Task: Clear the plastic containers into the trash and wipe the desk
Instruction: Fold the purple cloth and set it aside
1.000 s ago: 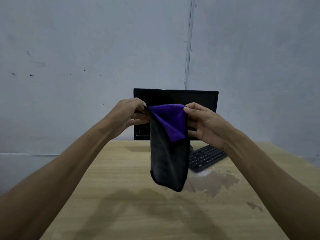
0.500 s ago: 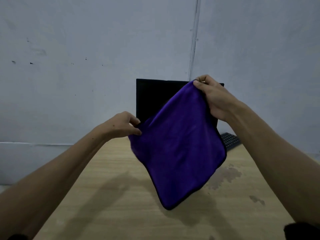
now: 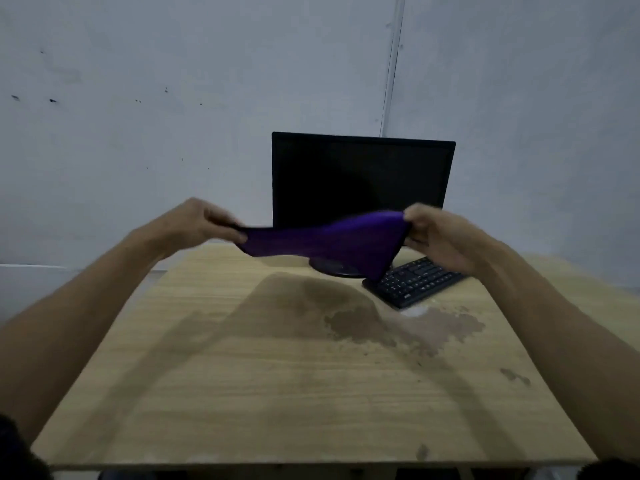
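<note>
Cloth [image 3: 325, 242], purple and blurred, is hanging in the air above the far half of the desk [image 3: 277, 393], stretched sideways between both hands and sagging to a low point on its right side, just in front of the monitor's round base. The left hand [image 3: 197, 225] is pinching the cloth's left end between thumb and curled fingers, knuckles turned toward the camera. The right hand [image 3: 440, 237] is gripping the cloth's right end with its fingers curled around the gathered edge. Both forearms are reaching out over the wooden desk and casting wide shadows across it. A dark, patchy stain [image 3: 398, 327] is spreading over the desk surface right of centre, below the cloth, with smaller specks trailing toward the right edge. A black monitor [image 3: 360, 178] is standing at the back of the desk with its screen dark, and a black keyboard [image 3: 414, 282] is lying at an angle beside its base, next to the stain. A pale grey wall [image 3: 173, 116] is filling the background.
</note>
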`<state>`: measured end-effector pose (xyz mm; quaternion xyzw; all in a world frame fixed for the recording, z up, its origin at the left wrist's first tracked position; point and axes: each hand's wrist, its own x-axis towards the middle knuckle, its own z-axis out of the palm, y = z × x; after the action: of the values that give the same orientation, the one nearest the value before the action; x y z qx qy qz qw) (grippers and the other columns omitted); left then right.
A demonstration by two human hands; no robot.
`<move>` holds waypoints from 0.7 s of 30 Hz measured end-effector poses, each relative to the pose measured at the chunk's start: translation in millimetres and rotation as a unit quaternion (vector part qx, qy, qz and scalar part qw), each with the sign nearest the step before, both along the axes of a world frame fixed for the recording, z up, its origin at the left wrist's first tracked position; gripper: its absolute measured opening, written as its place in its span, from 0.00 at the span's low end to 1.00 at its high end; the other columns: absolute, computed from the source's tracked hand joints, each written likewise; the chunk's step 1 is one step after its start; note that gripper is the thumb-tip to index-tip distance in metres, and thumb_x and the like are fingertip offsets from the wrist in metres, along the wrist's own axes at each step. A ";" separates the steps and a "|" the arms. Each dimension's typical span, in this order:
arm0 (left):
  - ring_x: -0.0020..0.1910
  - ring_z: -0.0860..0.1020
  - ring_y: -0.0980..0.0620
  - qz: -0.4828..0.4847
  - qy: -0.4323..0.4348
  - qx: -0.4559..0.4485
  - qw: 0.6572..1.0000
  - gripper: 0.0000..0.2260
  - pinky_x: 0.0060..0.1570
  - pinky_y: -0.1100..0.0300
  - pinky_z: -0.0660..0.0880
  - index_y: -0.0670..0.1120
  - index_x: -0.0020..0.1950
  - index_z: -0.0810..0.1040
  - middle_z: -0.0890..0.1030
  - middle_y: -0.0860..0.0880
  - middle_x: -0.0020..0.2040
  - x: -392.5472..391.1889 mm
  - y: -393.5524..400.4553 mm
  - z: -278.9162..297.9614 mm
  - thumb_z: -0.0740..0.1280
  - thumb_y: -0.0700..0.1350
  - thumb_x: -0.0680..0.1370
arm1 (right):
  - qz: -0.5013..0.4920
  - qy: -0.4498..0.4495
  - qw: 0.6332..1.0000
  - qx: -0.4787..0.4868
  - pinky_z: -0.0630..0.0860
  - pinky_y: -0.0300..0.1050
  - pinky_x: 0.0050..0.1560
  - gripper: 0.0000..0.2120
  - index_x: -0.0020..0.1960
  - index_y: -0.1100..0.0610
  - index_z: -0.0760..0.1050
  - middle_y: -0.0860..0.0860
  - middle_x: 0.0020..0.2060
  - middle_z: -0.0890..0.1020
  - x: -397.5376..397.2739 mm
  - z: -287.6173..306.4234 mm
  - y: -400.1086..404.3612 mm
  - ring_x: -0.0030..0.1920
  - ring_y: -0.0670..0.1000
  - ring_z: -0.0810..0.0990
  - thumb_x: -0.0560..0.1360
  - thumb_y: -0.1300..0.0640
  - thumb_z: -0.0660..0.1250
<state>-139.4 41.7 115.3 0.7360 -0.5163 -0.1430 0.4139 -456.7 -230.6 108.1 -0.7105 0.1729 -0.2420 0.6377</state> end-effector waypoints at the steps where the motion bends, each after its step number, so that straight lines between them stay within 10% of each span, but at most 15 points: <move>1: 0.47 0.84 0.60 -0.022 -0.014 0.036 0.999 0.13 0.55 0.61 0.73 0.51 0.46 0.90 0.88 0.51 0.45 3.1 6.3 -12.3 0.81 0.55 0.65 | 0.025 0.052 0.998 -0.006 0.73 0.51 0.59 0.04 0.45 0.52 0.77 0.55 0.49 0.79 -5.7 -18.0 -0.1 0.53 0.55 0.76 0.78 0.58 0.67; 5: 0.42 0.81 0.59 -0.080 -0.037 0.231 0.969 0.31 0.49 0.63 0.74 0.52 0.45 0.90 0.88 0.49 0.43 22.5 18.6 -66.2 0.80 0.72 0.52 | 0.130 0.283 0.950 -0.022 0.75 0.47 0.53 0.03 0.47 0.54 0.78 0.56 0.49 0.81 -24.1 -87.2 -0.1 0.50 0.54 0.79 0.77 0.61 0.70; 9: 0.42 0.78 0.57 -0.078 0.013 0.352 0.933 0.13 0.45 0.63 0.74 0.46 0.47 0.89 0.85 0.49 0.40 16.6 16.0 -80.6 0.82 0.51 0.68 | 0.159 0.333 0.929 0.028 0.79 0.48 0.49 0.05 0.48 0.55 0.76 0.56 0.45 0.83 -27.4 -107.0 0.6 0.46 0.54 0.83 0.78 0.63 0.70; 21: 0.36 0.80 0.54 0.021 0.106 0.174 0.979 0.06 0.55 0.52 0.83 0.42 0.48 0.87 0.83 0.46 0.39 54.6 -54.4 -82.3 0.78 0.43 0.74 | -0.007 0.318 0.943 -0.097 0.71 0.39 0.32 0.05 0.54 0.58 0.78 0.54 0.39 0.84 28.3 -108.0 -38.1 0.39 0.49 0.84 0.83 0.57 0.66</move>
<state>-84.9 -12.7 33.0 0.7884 -0.4211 -0.2987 0.3344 -428.4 -268.7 0.1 -0.8080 0.3472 -0.0234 0.4755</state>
